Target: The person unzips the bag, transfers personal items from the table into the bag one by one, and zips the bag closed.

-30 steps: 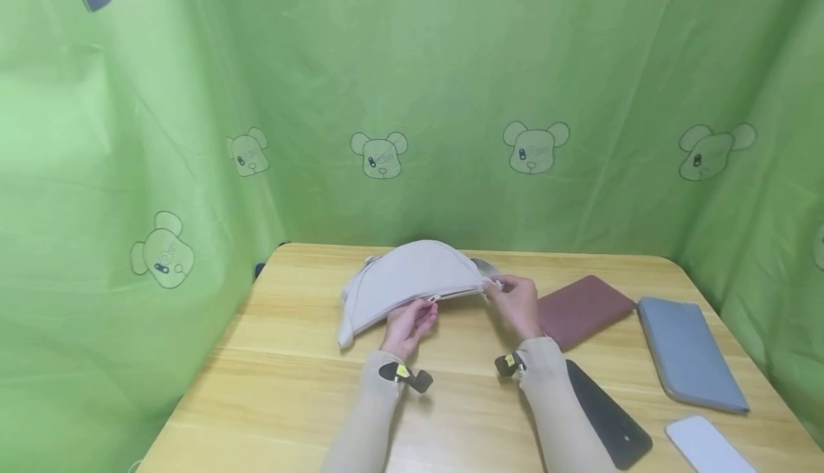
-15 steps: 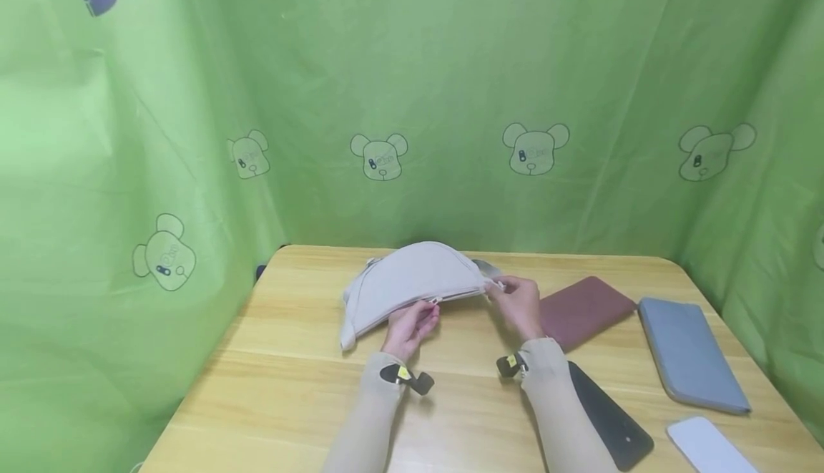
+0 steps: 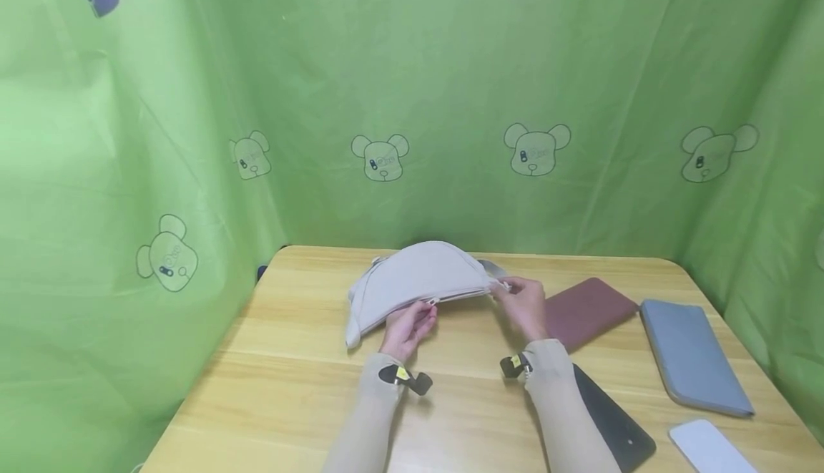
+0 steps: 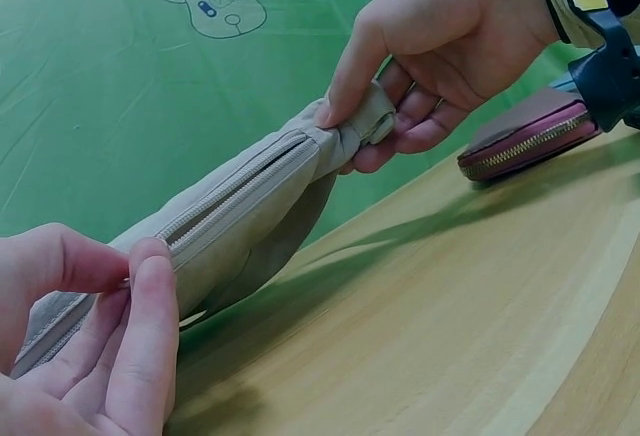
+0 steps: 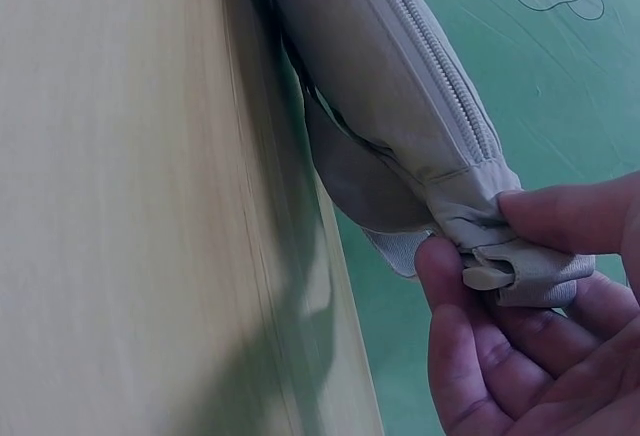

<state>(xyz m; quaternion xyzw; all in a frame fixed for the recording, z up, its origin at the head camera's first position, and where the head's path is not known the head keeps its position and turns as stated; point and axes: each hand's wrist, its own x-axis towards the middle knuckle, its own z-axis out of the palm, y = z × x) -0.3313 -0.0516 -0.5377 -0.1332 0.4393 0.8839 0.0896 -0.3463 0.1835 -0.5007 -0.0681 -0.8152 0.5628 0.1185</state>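
Observation:
A light grey waist bag lies at the back middle of the table, its zipped edge toward me. My left hand pinches the zipper pull partway along that edge. Between pull and right end, the zipper teeth show a narrow dark gap in the left wrist view. With thumb and fingers my right hand grips the right end of the bag, where a strap loop folds over. The right wrist view shows that end lifted off the table. Fingers of the left hand partly hide the zipper.
Right of the hands lie a maroon zip wallet and a blue-grey pouch. Nearer me are a black flat phone-like object, partly under the right forearm, and a white one. A green curtain surrounds the wooden table.
The bag and my right hand have shifted slightly to the right. My left hand has stayed nearly in place on the zipper pull.

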